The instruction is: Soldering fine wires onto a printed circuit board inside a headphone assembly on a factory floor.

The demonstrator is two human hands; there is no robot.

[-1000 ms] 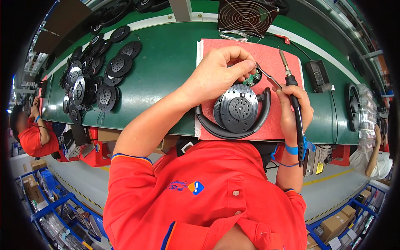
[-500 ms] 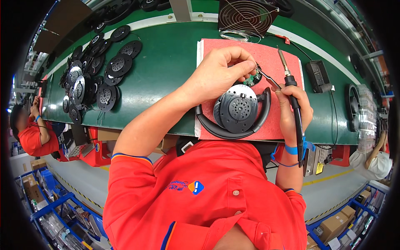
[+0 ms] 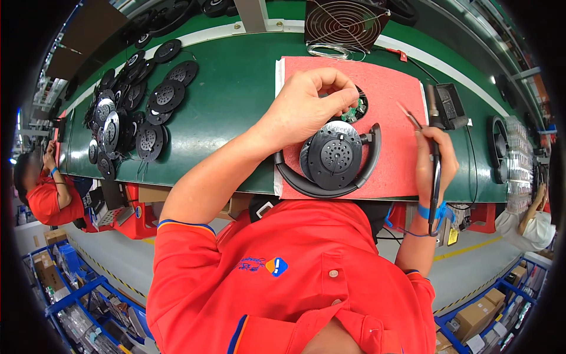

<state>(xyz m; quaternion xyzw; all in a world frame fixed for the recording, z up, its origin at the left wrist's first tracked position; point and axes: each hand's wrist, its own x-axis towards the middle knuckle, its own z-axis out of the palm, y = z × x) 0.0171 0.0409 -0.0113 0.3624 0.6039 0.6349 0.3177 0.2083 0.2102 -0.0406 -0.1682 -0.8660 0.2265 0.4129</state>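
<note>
On the left hand (image 3: 321,100), thumb and fingertips meet over the green circuit board (image 3: 352,114) — from here I can't tell whether they grip anything. The right hand (image 3: 427,162) wraps its fingers round both soldering iron (image 3: 435,120) and tweezers (image 3: 413,120), so a fumble between the two could — if the iron's hot — scorch the headset (image 3: 337,158) lying on the red mat (image 3: 386,91)

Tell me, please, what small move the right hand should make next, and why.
Perhaps swing the soldering iron toward the green circuit board: the left hand is pinched over that board, while the right hand holds the iron with its metal end near the black box.
</note>
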